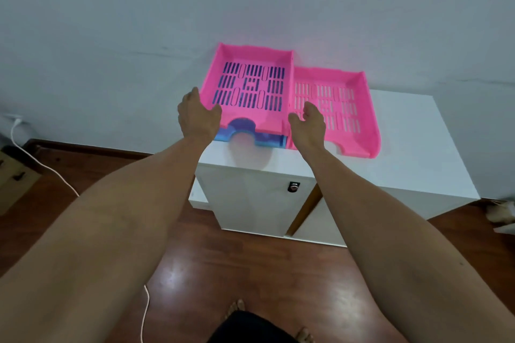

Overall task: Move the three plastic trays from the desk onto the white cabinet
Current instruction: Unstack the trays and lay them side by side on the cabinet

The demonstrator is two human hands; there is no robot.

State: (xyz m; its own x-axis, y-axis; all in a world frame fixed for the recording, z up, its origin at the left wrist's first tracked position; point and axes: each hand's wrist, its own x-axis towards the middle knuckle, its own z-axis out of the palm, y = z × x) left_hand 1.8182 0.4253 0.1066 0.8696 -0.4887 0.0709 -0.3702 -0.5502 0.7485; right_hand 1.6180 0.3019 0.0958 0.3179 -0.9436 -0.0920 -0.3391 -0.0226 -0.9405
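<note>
- All three trays appear to be on the white cabinet (404,131); no desk in view. Judged: transfer essentially done, only seating/aligning the last tray and letting go remains.
- Right pink tray (338,108) lies flat on cabinet top, back wall toward the room wall, front lip near the front edge.
- Blue tray (250,140) sits at the left front corner of the top; mostly covered, only its front lip w/ the curved notch shows.
- Left pink tray (250,83) is stacked over the blue one, set a bit further back so the blue lip sticks out in front. Dark blue shows through its slots. Its right wall is touching or just beside the right pink tray's left wall; cannot tell which.
- Whether the top tray is fully seated or slightly raised: cannot tell.
- Left hand (196,115): at front-left corner of the top pink tray, fingers curled round its left wall, thumb on the front lip. Looks like a loose clasp on the tray, not spread.
- Right hand (308,122): at front-right corner of the same tray, thumb touching or nearly at its right wall, fingers half-curled over the right pink tray's floor. Partly spread; firm hold not evident, contact unclear.
- Risk, judged: the stack sits at the cabinet's left edge, a nudge could shift it.
</note>
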